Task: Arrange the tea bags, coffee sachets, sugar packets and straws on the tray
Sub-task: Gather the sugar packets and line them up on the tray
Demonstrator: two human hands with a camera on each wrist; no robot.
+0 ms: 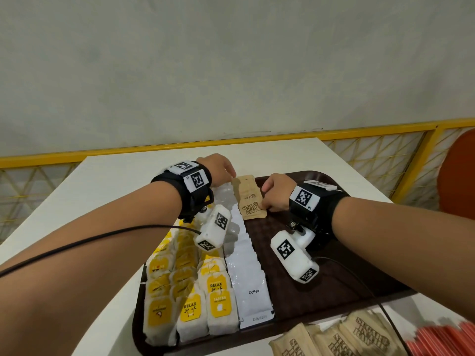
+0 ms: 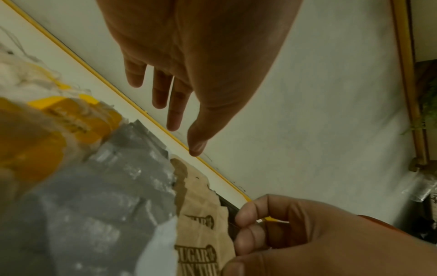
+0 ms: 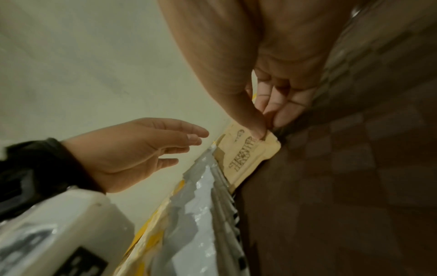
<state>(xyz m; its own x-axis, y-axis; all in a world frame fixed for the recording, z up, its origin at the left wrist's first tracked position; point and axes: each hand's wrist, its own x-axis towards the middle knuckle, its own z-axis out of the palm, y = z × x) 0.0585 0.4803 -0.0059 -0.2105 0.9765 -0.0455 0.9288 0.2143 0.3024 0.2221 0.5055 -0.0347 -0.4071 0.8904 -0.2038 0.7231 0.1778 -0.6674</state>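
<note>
A brown tray (image 1: 295, 253) lies on the white table (image 1: 115, 181). Rows of yellow-tagged tea bags (image 1: 190, 291) fill its left side, with a line of white coffee sachets (image 1: 250, 278) beside them. A short overlapping row of brown sugar packets (image 1: 249, 199) sits at the tray's far end, right of the sachets. My right hand (image 1: 276, 194) pinches the right edge of these sugar packets (image 3: 246, 156), thumb on top and fingers curled. My left hand (image 1: 221, 168) hovers over their far end with fingers straight, holding nothing.
More loose sugar packets (image 1: 347, 337) and a bundle of red straws (image 1: 442, 340) lie on the table at the near right, off the tray. The tray's right half is bare. A yellow railing (image 1: 359, 134) and an orange chair (image 1: 457, 176) stand beyond the table.
</note>
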